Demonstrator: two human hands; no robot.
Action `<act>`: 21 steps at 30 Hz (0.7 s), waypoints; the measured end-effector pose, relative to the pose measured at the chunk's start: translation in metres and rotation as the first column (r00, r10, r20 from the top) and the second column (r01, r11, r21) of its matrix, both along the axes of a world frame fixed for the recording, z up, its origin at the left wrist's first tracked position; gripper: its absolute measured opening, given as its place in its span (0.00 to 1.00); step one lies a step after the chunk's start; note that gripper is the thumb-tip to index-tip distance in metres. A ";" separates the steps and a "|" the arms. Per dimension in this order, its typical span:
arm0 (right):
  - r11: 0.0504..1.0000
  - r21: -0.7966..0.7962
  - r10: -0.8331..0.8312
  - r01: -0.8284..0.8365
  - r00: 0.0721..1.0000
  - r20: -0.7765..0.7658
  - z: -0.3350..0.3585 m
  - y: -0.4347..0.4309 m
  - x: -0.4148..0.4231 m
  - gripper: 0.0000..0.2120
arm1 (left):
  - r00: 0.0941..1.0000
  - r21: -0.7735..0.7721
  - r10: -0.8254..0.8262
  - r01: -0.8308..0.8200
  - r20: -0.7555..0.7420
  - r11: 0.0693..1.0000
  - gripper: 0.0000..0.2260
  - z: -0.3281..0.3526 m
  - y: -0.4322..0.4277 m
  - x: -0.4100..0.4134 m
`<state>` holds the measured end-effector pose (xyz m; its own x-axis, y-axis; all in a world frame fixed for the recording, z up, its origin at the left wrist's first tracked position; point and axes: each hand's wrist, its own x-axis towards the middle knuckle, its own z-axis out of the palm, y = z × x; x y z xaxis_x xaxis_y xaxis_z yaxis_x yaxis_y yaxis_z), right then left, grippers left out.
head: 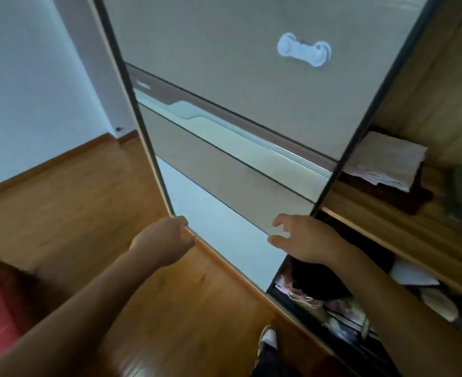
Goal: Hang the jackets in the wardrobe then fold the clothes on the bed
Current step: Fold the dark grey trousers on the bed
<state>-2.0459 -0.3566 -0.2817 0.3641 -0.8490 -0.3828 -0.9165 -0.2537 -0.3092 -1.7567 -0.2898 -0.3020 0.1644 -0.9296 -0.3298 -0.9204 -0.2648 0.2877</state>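
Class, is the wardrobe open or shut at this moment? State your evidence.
Open: right of the sliding door, the wardrobe's shelves and piled clothes are exposed. How far it is open cannot be told.

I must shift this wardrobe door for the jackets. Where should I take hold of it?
Likely the door's left edge, from the left: the panel face is flat, while that thin upright edge lets fingers wrap it, as the left hand does. The white handle higher up offers another grip.
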 end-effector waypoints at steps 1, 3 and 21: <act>0.999 -0.014 0.041 -0.041 0.999 -0.010 0.001 -0.004 0.022 0.24 | 0.999 -0.002 0.052 -0.052 0.000 0.999 0.25 0.002 0.009 0.020; 0.992 -0.034 0.117 -0.118 0.993 -0.027 0.003 -0.013 0.066 0.25 | 0.988 0.001 0.157 -0.157 -0.001 0.988 0.24 0.003 0.024 0.058; 0.678 -0.057 0.732 -0.733 0.680 -0.037 -0.001 -0.172 0.459 0.24 | 0.659 0.040 0.748 -0.752 0.086 0.658 0.23 0.002 0.028 0.308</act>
<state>-1.5873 -0.5284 -0.2831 0.8760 -0.3347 -0.3473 -0.4328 -0.8632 -0.2597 -1.4488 -0.2616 -0.2996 0.8163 -0.4586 -0.3512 -0.4147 -0.8885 0.1964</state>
